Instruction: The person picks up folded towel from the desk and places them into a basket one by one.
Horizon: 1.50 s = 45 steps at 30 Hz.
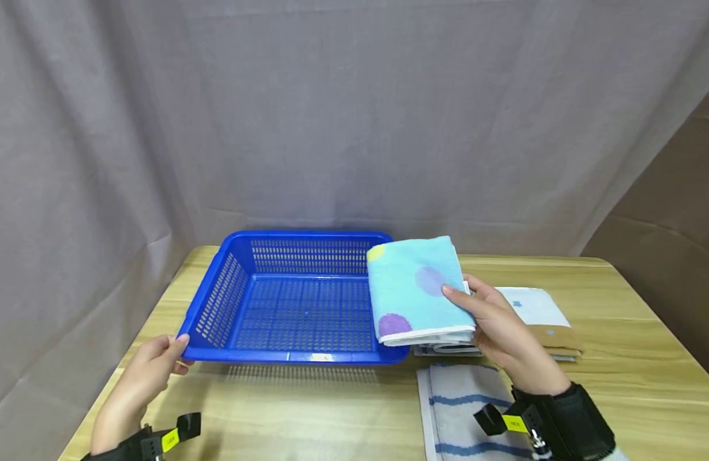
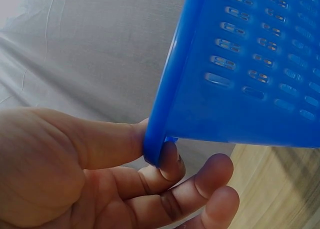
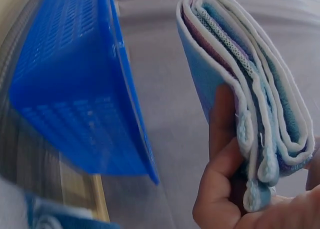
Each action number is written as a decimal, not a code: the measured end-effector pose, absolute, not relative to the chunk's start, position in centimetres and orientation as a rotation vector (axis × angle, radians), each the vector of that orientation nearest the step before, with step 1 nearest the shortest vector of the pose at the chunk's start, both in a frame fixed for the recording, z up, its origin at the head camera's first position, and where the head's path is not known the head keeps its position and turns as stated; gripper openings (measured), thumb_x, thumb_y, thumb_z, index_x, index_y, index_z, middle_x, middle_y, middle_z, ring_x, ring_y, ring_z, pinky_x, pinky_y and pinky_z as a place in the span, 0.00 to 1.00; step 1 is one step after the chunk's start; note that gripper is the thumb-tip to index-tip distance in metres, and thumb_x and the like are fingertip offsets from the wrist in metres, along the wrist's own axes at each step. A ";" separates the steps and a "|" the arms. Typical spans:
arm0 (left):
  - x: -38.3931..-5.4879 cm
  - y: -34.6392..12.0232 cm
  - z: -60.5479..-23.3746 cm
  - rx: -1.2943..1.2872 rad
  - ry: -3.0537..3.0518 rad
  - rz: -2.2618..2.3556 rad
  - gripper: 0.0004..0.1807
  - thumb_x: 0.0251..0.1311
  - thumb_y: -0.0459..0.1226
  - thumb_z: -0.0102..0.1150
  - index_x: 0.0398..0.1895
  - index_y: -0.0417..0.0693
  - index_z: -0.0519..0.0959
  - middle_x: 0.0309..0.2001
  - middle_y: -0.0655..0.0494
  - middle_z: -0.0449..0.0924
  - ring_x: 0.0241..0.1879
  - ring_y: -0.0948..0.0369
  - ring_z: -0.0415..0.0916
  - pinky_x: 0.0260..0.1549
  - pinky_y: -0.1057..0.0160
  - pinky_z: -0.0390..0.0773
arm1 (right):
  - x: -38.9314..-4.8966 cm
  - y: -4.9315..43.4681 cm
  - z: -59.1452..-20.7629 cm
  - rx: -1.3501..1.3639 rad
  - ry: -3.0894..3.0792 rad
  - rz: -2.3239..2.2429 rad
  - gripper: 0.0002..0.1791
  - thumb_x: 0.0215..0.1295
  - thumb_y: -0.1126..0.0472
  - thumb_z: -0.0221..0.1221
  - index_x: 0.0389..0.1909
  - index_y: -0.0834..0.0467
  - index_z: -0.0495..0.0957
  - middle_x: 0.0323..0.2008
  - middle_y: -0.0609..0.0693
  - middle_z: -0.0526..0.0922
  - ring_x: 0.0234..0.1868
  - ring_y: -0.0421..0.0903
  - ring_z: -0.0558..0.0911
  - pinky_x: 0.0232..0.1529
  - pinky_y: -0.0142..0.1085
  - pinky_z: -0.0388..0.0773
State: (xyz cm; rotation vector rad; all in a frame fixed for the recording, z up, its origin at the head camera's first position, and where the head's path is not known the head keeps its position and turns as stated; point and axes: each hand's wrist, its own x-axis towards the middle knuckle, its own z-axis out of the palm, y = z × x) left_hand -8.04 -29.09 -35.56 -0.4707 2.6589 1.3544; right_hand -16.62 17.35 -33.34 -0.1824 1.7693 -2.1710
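My left hand [image 1: 149,371] pinches the near left corner of a blue plastic basket [image 1: 296,356] between thumb and fingers. In the left wrist view, the thumb lies on one side of the basket rim [image 2: 167,99] and a fingertip on the other. A folded light-blue towel [image 1: 414,288] with purple and yellow dots is gripped by my right hand [image 1: 504,326], thumb on top. It is held up at the basket's right side, covering part of that rim. Its stacked white-edged layers show in the right wrist view, with fingers beneath. No item shows inside the basket.
Right of the basket lies a folded white and brown cloth [image 1: 541,314]. A grey towel with blue stripes [image 1: 466,410] is nearer, partly behind the right wrist. Other folded cloth [image 1: 446,349] peeks out below the held towel. Grey curtain [image 1: 354,128] hangs behind the wooden table [image 1: 308,416].
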 end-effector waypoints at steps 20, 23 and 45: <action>-6.3 -31.4 -35.7 -0.521 2.663 1.338 0.24 0.72 0.48 0.34 0.39 0.33 0.70 0.34 0.50 0.78 0.34 0.58 0.72 0.29 0.58 0.66 | -19.6 9.2 -33.1 -0.230 1.552 -2.219 0.27 0.71 0.60 0.47 0.67 0.62 0.52 0.40 0.54 0.79 0.41 0.49 0.79 0.34 0.37 0.78; -6.3 -31.5 -35.7 -0.514 2.675 1.345 0.25 0.72 0.48 0.34 0.39 0.33 0.69 0.33 0.50 0.78 0.33 0.59 0.72 0.28 0.58 0.64 | -19.9 8.5 -32.9 -0.223 1.533 -2.221 0.26 0.71 0.59 0.47 0.66 0.61 0.53 0.38 0.53 0.81 0.40 0.48 0.80 0.32 0.36 0.78; -6.3 -30.7 -35.3 -0.524 2.673 1.349 0.25 0.72 0.49 0.34 0.41 0.32 0.68 0.36 0.48 0.77 0.35 0.58 0.72 0.29 0.57 0.64 | -23.4 2.9 -32.1 -0.159 1.505 -2.087 0.21 0.69 0.58 0.51 0.59 0.60 0.61 0.34 0.52 0.81 0.38 0.48 0.80 0.31 0.35 0.73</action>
